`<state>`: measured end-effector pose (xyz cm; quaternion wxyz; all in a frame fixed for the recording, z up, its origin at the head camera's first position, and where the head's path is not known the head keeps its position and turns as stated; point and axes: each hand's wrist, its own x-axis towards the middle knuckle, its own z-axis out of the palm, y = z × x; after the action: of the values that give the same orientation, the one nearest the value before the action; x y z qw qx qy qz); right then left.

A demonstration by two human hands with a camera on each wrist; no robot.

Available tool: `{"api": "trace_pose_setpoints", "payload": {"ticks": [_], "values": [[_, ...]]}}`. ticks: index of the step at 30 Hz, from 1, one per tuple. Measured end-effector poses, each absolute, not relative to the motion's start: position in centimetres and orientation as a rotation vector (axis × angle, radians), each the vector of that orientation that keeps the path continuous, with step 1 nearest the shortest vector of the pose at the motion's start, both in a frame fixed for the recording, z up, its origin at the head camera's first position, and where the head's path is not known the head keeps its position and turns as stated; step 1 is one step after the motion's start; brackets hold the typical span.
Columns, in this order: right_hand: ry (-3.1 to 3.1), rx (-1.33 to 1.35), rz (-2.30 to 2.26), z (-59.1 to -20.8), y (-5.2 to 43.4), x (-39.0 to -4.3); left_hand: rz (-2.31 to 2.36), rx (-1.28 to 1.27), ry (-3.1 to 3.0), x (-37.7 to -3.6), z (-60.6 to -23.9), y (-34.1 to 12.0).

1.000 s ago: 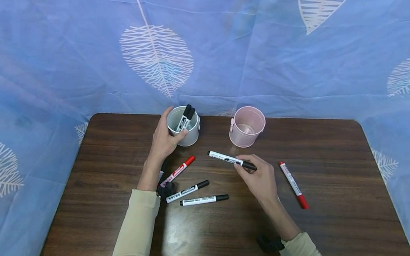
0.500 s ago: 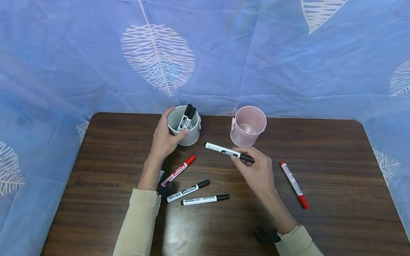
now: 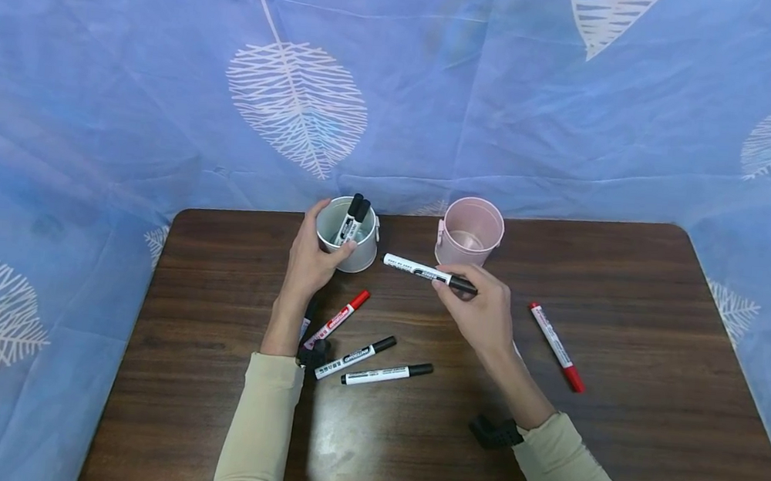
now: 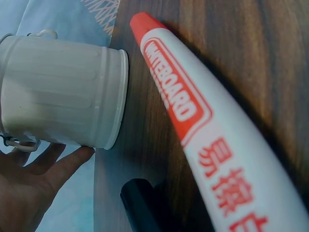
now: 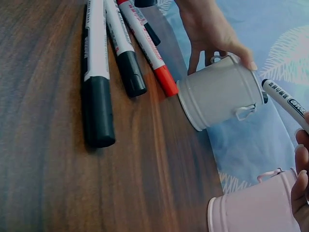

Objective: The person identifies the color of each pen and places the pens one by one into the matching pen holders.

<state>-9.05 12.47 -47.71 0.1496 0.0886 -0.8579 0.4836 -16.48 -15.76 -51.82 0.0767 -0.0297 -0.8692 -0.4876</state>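
Note:
My left hand (image 3: 306, 264) grips a small whitish bucket (image 3: 360, 259) at the table's far edge, thumb at the rim and fingers round its left side. Two black-capped markers (image 3: 352, 220) stand in this bucket, caps up. Between thumb and fingers, my right hand (image 3: 483, 312) pinches a black-capped whiteboard marker (image 3: 411, 266) by its cap end. That marker is held above the table, its free end pointing left toward the whitish bucket. Just beyond the right hand is a pink bucket (image 3: 449, 250) with nothing inside it.
A red-capped marker (image 3: 337, 319) and two black-capped markers, one at the front (image 3: 379, 376), lie near the left wrist. Another dark-capped marker (image 4: 140, 203) is partly hidden by that wrist. One more red marker (image 3: 556, 346) lies on the right of the brown table (image 3: 654, 421).
My right hand has moved away from me and slightly left, carrying the marker closer to the whitish bucket. The left hand keeps its grip on that bucket.

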Motion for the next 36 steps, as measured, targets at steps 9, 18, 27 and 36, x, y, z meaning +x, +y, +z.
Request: {"api": "trace_pose_setpoints", "payload": {"ticks": [9,18,27,36], "values": [[-2.382,0.330,1.457,-47.3,11.5,-10.6,-1.480,-0.080,-2.600,-16.3,-51.9,-15.8],[-2.353,0.366,1.435,-47.3,10.7,-11.8,-1.470,-0.096,-2.597,-16.6,-51.9,-15.8],[-2.343,0.385,1.458,-47.3,10.1,-12.3,-1.481,-0.089,-2.599,-16.9,-51.9,-15.9],[-2.301,0.399,1.470,-47.6,10.1,-12.7,-1.502,-0.090,-2.578,-16.8,-52.2,-15.9]]}}
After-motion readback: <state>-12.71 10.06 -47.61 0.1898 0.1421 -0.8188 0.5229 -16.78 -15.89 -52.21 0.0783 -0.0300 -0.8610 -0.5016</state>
